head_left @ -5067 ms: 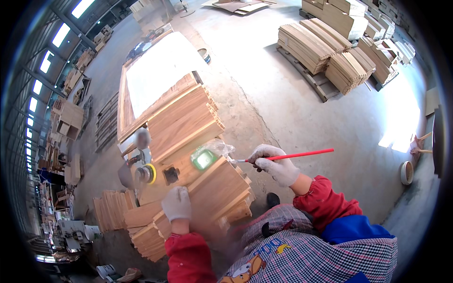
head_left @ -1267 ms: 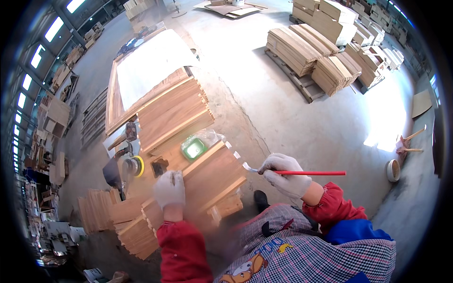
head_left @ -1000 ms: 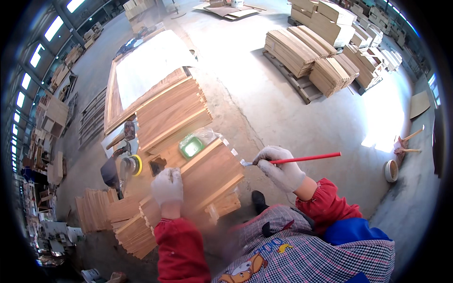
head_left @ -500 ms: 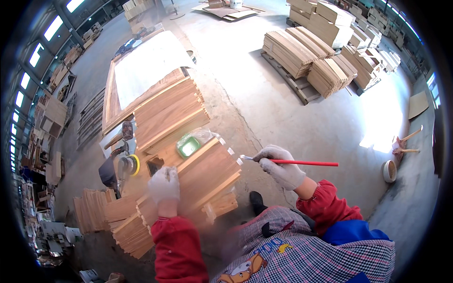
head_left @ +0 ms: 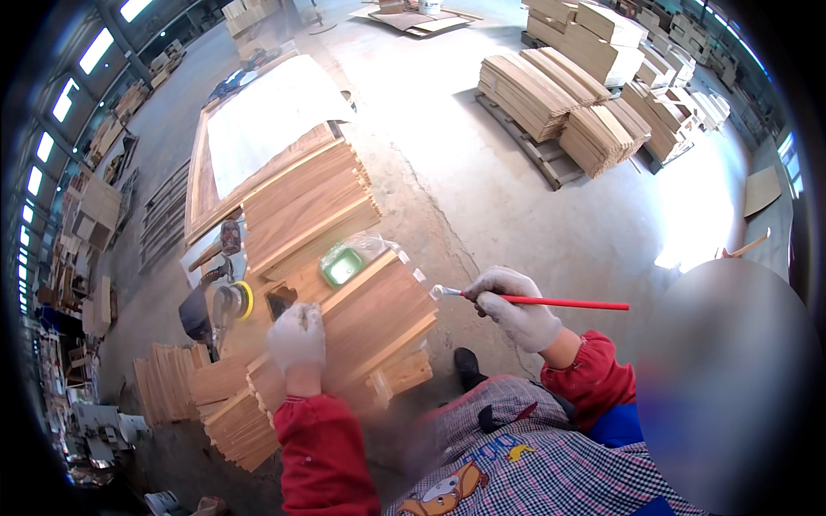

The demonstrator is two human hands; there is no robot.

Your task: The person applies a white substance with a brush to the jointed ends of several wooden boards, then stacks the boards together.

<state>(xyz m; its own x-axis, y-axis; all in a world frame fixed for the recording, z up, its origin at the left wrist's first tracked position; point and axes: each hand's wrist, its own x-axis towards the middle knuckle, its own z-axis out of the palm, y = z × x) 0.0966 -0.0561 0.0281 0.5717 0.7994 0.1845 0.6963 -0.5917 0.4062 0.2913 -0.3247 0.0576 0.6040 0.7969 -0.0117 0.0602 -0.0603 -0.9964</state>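
Observation:
My gloved right hand (head_left: 519, 311) is closed round a thin paintbrush (head_left: 568, 303) with a red handle. Its whitish tip is beside the right end of a wooden panel (head_left: 379, 311), whose end carries small white patches. At the panel's left end, my gloved left hand (head_left: 298, 338) has its fingers drawn together; whatever they may hold cannot be made out. Behind the panel a green tub (head_left: 342, 266) with pale contents sits in clear plastic.
Farther back lie a stack of boards (head_left: 305, 206) and a white sheet (head_left: 267, 120). A mallet (head_left: 230, 236) and a sander with a yellow rim (head_left: 234, 301) are left of the tub. Palletised boards (head_left: 542, 95) stand far right. A grey blur (head_left: 727, 387) hides the lower right.
The brush has shifted slightly, its handle end a little farther right and lower. A grey blurred shape has appeared at the lower right. My left hand has hardly moved.

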